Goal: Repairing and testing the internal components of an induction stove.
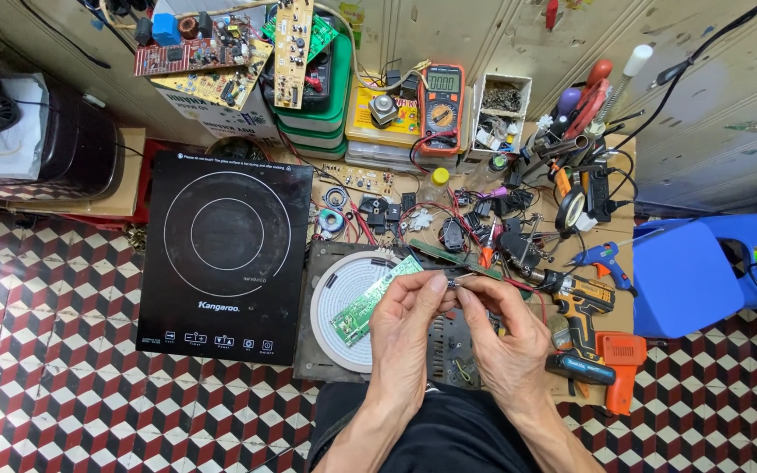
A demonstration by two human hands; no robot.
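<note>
I am holding a green circuit board (365, 302) in my left hand (406, 337), grip pinched narrow on its upper edge near the thumb, board tilted so the component side is facing up toward me. It is hanging just above the white round coil disc (343, 289) of the opened cooker base, at about 10 o'clock from my hands. My right hand (505, 337) is meeting the left at the fingertips, grip closing narrow on something small and metallic (459, 280) at the board's corner; too small to tell whether it is a lead, a screw or a connector.

The black glass cooktop panel (225, 254) is lying flat at 9 o'clock, set aside, probably to expose the coil. A yellow cordless drill (582, 307) is resting at 3 o'clock, near my right hand. An orange multimeter (442, 105) is standing at 12 o'clock among loose parts on the low bench (562, 390).

My forearms are hiding part of the cooker base; the underside of the board is not visible.
</note>
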